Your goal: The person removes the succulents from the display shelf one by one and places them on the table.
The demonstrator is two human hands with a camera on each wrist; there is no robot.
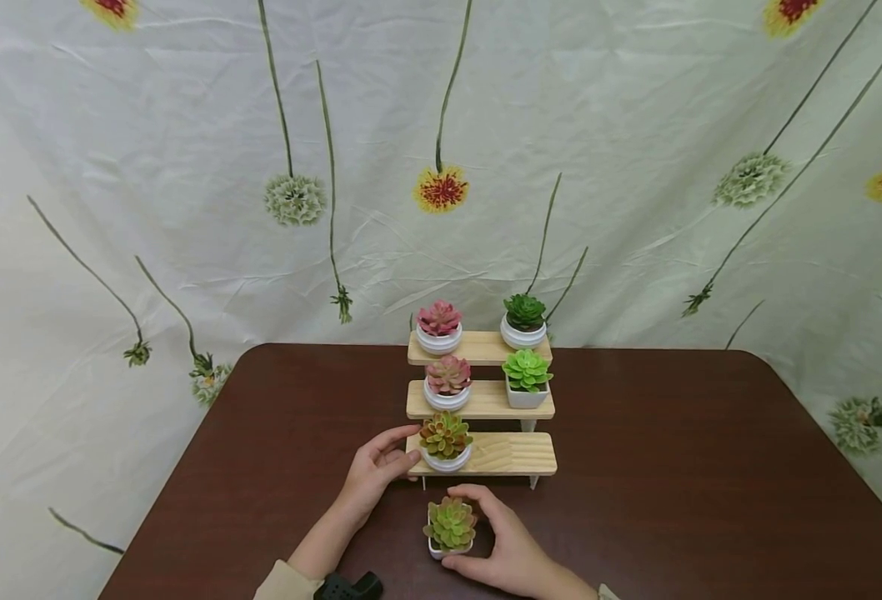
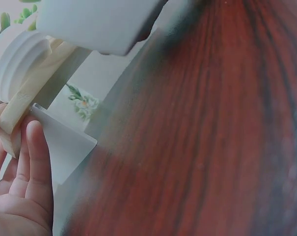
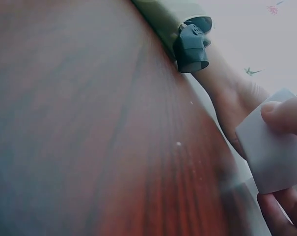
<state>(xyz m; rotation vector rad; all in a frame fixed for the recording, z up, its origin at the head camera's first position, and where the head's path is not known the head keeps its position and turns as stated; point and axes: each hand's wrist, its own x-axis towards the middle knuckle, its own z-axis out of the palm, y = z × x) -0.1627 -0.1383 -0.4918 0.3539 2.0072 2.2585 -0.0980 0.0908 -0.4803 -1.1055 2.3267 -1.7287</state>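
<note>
1. Right hand [image 1: 512, 542] pinches a potted plant [image 1: 450, 527] in front of the stand [image 1: 486, 398]; a loose pinch could let it slip
2. Left hand [image 1: 377, 471], apart, grips the bottom shelf's [image 1: 516, 452] left end; a tug could tip the stand and spill its 5 pots
3. Whether the pinched pot touches the table [image 1: 674, 467] is hard to tell; the right wrist view cuts off most leaves

1. Readable text: none in any view.
2. Near shelf [image 2: 22, 100], left end: one small, faint mark on the edge; too faint to read.
3. Black wrist device [image 3: 191, 48], left: small dark marks; not legible as text.
</note>
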